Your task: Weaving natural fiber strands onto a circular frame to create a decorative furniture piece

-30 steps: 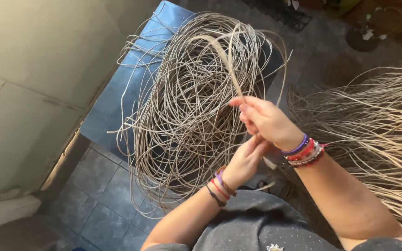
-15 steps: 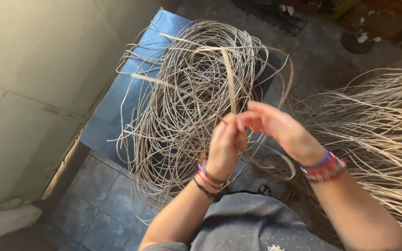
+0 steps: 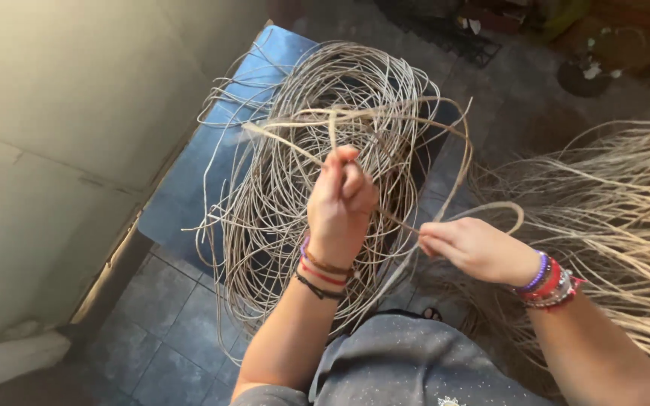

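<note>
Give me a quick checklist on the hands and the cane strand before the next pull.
1. Left hand pinching the strand: ok, fingers closed on it above the coil.
2. Right hand gripping the strand: ok, fingers closed on it by the loop.
3. Strand free of the coil: cannot tell, it crosses many other strands.
4. Hands apart: ok, a gap shows between them.
5. Loose bundle away from the held strand: cannot tell, the loop lies close to it.
6. Coil lying on the blue sheet: ok.
</note>
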